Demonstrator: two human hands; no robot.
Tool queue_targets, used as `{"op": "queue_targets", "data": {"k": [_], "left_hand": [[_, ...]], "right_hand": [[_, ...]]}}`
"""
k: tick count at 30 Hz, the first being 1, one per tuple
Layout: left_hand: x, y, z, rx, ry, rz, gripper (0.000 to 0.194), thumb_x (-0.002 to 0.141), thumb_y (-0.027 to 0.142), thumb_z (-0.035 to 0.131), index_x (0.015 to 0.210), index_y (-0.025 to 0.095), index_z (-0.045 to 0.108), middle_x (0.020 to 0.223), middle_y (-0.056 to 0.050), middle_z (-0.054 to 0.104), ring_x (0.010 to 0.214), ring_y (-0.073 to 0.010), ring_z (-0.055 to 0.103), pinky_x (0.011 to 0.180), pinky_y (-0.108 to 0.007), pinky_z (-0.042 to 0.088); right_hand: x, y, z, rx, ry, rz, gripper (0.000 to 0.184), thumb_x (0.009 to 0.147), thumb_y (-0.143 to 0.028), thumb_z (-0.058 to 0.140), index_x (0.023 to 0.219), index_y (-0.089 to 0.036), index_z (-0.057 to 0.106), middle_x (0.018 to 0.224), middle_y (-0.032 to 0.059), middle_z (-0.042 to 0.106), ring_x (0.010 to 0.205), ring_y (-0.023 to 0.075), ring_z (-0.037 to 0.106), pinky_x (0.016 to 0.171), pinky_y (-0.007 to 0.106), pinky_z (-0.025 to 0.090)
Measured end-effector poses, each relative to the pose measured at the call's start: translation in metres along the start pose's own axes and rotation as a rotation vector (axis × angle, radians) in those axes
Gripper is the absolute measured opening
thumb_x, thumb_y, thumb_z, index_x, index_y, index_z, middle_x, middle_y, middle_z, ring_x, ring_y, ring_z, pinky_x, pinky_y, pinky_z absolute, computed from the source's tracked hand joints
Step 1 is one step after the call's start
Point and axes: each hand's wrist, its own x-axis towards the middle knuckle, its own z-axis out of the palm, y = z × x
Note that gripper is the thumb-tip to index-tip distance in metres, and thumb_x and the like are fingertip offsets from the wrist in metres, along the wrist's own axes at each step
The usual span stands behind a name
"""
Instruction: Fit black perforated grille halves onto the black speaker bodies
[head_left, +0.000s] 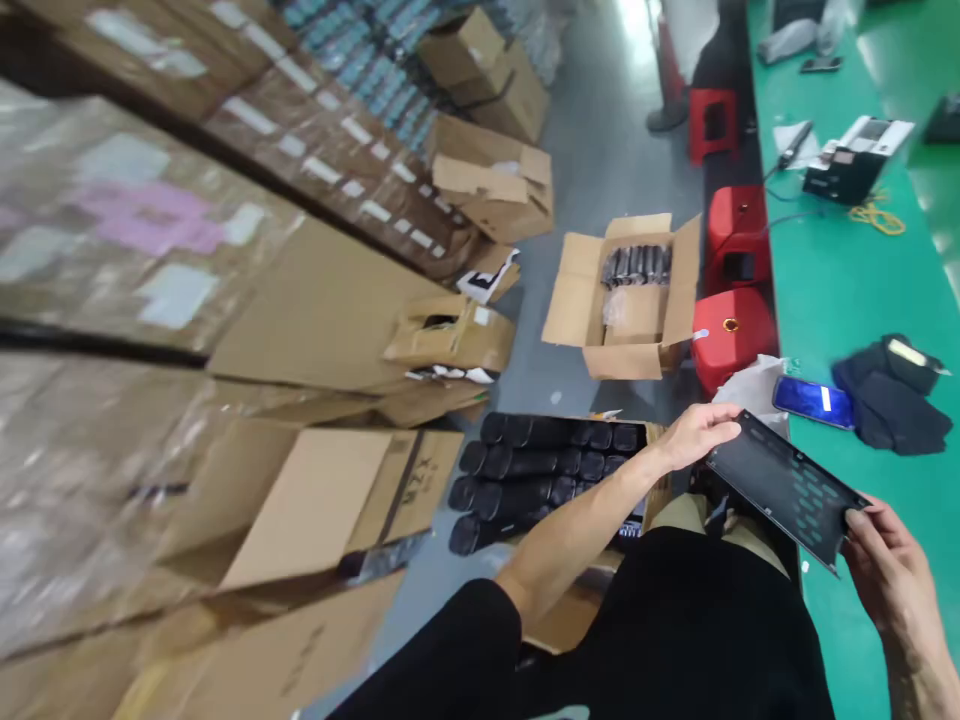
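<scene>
Head camera view showed a dark flat panel (784, 490) in the air, tilted, over the lap and beside the edge of the green counter (844, 640). Near its right-hand end it had a group of slots, and green showed through them.

The left hand (694, 437) had its grip closed at the upper corner, with thumb and fingers pinching the border. The right hand (889, 560) gripped the opposite end, its thumb lying on the face near the corner. How firmly each grip pressed, I could not tell.

In my judgement, this hold at two far ends was suitable, because it left the slotted part open to the eyes. To do it well, both hands needed to move together, with light and equal pressure, so that the thin panel did not bend or twist. Fingertips were best placed at the border, away from the slots, and the corners needed distance from the counter edge.

Just beyond the panel were a white wrapping (754, 385) and a blue-screened phone (814, 402), which a careless turn could knock. Farther out lay dark cloth-like items (900, 412), then a red stool (739, 352) and an open carton (622, 362) on the floor (600, 150).
</scene>
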Motion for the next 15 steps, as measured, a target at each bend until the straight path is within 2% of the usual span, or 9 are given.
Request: {"op": "queue_targets", "data": {"k": [4,8,10,13,15], "left_hand": [[-0.02,-0.014,-0.018,-0.129,0.176,0.056,0.059,0.076,0.061,0.091,0.112,0.015,0.082,0.104,-0.009,0.079,0.089,-0.0192,0.068,0.086,-0.031,0.049],[-0.04,-0.031,-0.039,-0.253,0.373,0.117,0.065,0.072,0.061,0.094,0.116,0.014,0.082,0.1,-0.008,0.079,0.084,-0.0172,0.068,0.083,-0.029,0.048],[-0.051,-0.039,-0.05,-0.344,0.46,0.126,0.065,0.07,0.058,0.096,0.116,0.014,0.082,0.098,-0.008,0.079,0.082,-0.0161,0.068,0.082,-0.029,0.048],[-0.068,-0.051,-0.067,-0.553,0.601,0.163,0.065,0.065,0.055,0.101,0.111,0.013,0.082,0.099,-0.009,0.079,0.085,-0.0181,0.07,0.084,-0.03,0.05],[-0.082,-0.06,-0.076,-0.74,0.69,0.231,0.066,0.065,0.061,0.099,0.107,0.013,0.082,0.1,-0.01,0.079,0.088,-0.0199,0.07,0.087,-0.031,0.051]], "right_hand": [[0.041,-0.013,0.018,-0.176,-0.193,-0.011,0.054,0.057,-0.053,0.105,0.095,-0.025,0.077,0.077,-0.003,0.063,0.062,0.0112,0.056,0.055,0.02,0.052],[0.073,-0.018,0.052,-0.239,-0.421,0.012,0.054,0.058,-0.051,0.105,0.098,-0.026,0.079,0.084,-0.0012,0.067,0.068,0.0132,0.059,0.059,0.022,0.056],[0.083,-0.015,0.071,-0.285,-0.495,0.036,0.054,0.058,-0.05,0.105,0.101,-0.026,0.08,0.082,-0.0008,0.067,0.067,0.014,0.06,0.059,0.023,0.056],[0.09,-0.005,0.098,-0.369,-0.614,0.037,0.05,0.067,-0.05,0.101,0.106,-0.026,0.081,0.078,0.0002,0.067,0.064,0.0156,0.06,0.058,0.026,0.055],[0.089,0.006,0.117,-0.41,-0.696,0.019,0.046,0.073,-0.05,0.097,0.108,-0.027,0.08,0.081,0.0015,0.069,0.067,0.018,0.062,0.06,0.029,0.056]]}}
